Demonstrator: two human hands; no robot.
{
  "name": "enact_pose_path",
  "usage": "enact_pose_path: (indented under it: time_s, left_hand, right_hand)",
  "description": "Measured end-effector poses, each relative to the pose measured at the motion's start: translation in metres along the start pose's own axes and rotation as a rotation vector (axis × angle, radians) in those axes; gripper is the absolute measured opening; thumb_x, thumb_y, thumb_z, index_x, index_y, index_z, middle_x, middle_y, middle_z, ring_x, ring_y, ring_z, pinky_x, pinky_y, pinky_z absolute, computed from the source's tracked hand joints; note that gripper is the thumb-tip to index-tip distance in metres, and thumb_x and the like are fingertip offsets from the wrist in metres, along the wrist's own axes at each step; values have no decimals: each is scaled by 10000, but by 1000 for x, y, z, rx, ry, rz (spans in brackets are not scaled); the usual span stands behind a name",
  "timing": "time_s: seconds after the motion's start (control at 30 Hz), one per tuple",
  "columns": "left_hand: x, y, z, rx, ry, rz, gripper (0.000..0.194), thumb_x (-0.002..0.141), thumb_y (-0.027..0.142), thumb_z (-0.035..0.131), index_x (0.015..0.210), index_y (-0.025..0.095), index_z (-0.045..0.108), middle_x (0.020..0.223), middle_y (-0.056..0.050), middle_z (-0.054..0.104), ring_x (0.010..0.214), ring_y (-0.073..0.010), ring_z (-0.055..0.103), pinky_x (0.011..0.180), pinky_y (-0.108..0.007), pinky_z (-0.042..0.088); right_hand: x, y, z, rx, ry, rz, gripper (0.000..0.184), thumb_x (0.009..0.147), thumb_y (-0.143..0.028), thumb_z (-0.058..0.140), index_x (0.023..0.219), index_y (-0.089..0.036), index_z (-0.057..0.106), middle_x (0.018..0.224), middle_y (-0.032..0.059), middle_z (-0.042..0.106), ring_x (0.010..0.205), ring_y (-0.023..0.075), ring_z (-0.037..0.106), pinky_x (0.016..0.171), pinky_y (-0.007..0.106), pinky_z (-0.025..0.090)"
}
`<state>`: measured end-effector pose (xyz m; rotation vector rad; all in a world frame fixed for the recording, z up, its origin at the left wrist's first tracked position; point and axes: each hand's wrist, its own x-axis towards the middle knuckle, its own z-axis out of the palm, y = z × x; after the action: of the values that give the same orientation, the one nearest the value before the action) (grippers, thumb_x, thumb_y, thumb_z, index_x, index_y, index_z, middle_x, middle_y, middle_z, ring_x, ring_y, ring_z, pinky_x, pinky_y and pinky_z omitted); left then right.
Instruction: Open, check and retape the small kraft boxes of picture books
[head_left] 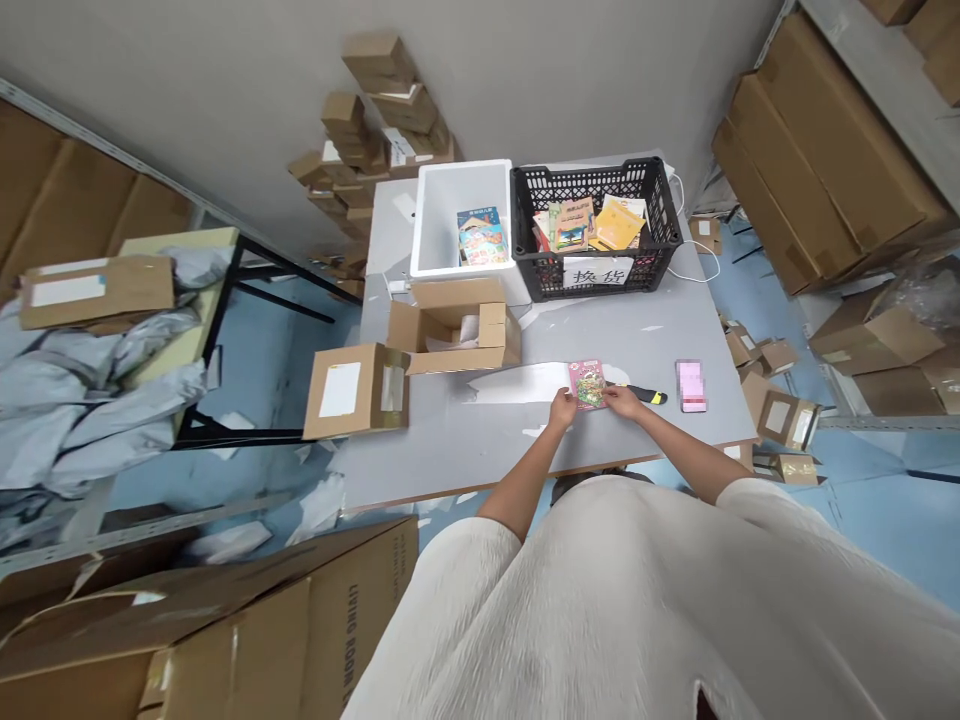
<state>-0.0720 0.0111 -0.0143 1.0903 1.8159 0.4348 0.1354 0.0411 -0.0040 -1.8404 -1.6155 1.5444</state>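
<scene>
A small pink picture book is held just above the grey table. My left hand grips its left edge and my right hand grips its right edge. Just right of the book, a black and yellow box cutter lies on the table, partly behind my right hand. Beyond it to the right lies a pink phone. A white sheet of paper lies to the left of the book.
An open cardboard box and a closed labelled box stand on the table's left part. At the back are a white bin and a black crate holding books. Cardboard boxes and grey bags crowd the floor and shelves around.
</scene>
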Motion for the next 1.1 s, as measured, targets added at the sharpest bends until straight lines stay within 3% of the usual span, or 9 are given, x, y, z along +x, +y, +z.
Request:
enact_pose_path:
  time_s: [0.2, 0.5, 0.7, 0.83, 0.97, 1.1]
  left_hand:
    - [-4, -16, -3, -44, -93, -50, 443, 932, 179, 641, 1371, 198, 693, 1456, -121, 739, 1304, -229, 713, 1108, -351, 537]
    - [-11, -18, -3, -35, -225, 43, 507, 874, 193, 735, 1381, 193, 713, 1441, -124, 746, 1321, -278, 706, 1157, -393, 525]
    - [-17, -19, -15, 33, -230, 72, 519, 853, 178, 724, 1372, 172, 717, 1438, -142, 739, 1306, -300, 707, 1140, -398, 540]
    - [-19, -24, -21, 16, -244, 44, 556, 869, 196, 719, 1423, 164, 681, 1481, -159, 715, 1299, -286, 716, 1121, -384, 549]
    - [-21, -28, -22, 12, -225, 66, 565, 842, 249, 784, 1398, 187, 703, 1437, -151, 740, 1289, -300, 717, 1106, -394, 555]
    - [-22, -33, -20, -62, -220, 77, 573, 821, 320, 847, 1362, 170, 732, 1352, -146, 781, 1241, -306, 732, 1089, -401, 560]
  right_hand:
    - [-3, 7, 19, -80, 31, 43, 243, 884, -197, 678, 1061, -235, 841, 1236, 70, 828, 1220, 276, 755, 1154, 441, 541]
    - [-2, 11, 38, -78, 171, 96, 338, 832, -245, 669, 1127, -274, 833, 1170, 41, 835, 1164, 271, 758, 1130, 436, 551]
    - [0, 7, 43, -17, 168, 236, 448, 804, -295, 692, 1236, -216, 783, 1201, 90, 820, 1157, 275, 766, 1039, 382, 580]
    - [-4, 3, 43, 20, 123, 238, 463, 763, -281, 727, 1214, -191, 784, 1179, 113, 826, 1090, 289, 780, 964, 367, 598]
    - [-7, -3, 48, 55, 171, 264, 389, 757, -264, 729, 1129, -179, 801, 1132, 111, 830, 1046, 277, 780, 910, 339, 601]
    - [-8, -8, 53, 96, 123, 245, 202, 810, -334, 713, 926, -195, 803, 858, 55, 805, 868, 242, 754, 794, 317, 599]
